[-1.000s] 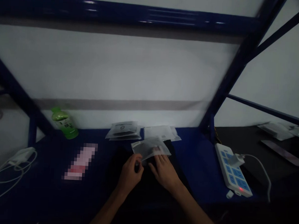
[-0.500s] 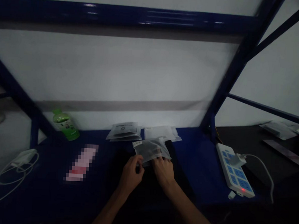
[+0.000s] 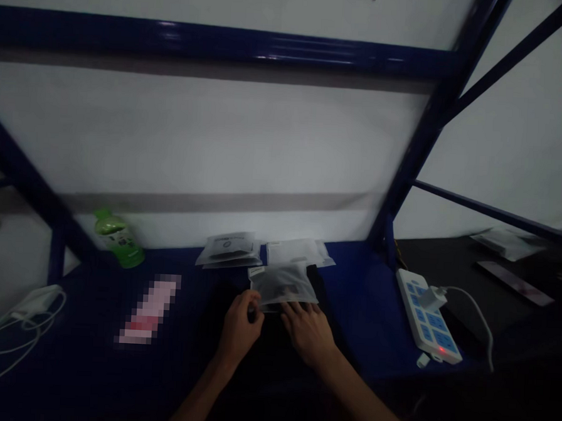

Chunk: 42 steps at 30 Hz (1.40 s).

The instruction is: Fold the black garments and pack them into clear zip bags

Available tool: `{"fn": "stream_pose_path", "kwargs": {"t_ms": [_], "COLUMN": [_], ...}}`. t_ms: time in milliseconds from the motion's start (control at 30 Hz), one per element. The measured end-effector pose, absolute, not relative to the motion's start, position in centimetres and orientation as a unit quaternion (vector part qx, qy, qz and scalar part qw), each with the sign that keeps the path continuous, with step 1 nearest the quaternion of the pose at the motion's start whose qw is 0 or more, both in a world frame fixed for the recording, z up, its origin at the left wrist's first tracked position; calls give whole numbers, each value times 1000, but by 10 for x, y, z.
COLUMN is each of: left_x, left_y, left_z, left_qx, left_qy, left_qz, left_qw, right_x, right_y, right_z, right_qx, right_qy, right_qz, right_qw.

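Clear plastic bag [image 3: 283, 285] lies on dark cloth [image 3: 265, 335] on blue bench [image 3: 360, 309], something dark inside, can't tell what. Left hand [image 3: 241, 329] curled narrow at bag's near left corner, can't tell if pinching it. Right hand [image 3: 306, 333] open, fingertips on near edge, not gripping. Bag looks light, soft, probably slippery; best taken by its edge between finger and thumb. Two packets [image 3: 228, 250] just far of it, green bottle [image 3: 118, 239] far left, power strip [image 3: 427, 316] right.

Blue steel shelf [image 3: 351, 302], green plastic bottle [image 3: 118, 239], clear plastic pouches [image 3: 229, 250], white power strip [image 3: 426, 317]; white charger with coiled cable [image 3: 35, 304]
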<state>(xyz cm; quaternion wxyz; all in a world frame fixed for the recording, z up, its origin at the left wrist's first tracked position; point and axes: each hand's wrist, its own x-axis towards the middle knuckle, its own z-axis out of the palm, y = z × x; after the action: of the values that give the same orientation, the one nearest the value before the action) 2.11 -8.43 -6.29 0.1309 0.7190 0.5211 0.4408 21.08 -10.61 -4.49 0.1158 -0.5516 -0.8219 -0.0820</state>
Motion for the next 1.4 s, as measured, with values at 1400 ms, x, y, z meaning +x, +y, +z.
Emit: {"fn": "stream_pose_path", "kwargs": {"t_ms": [1400], "left_x": [-26], "left_y": [-56], "left_z": [-61], "left_qx": [592], "left_qy": [454], "left_qz": [460], "left_qw": [481], "right_x": [168], "right_y": [-92], "right_z": [-46], "right_qx": [-458], "right_qy": [-855], "right_qz": [-141], "right_qw": [199]}}
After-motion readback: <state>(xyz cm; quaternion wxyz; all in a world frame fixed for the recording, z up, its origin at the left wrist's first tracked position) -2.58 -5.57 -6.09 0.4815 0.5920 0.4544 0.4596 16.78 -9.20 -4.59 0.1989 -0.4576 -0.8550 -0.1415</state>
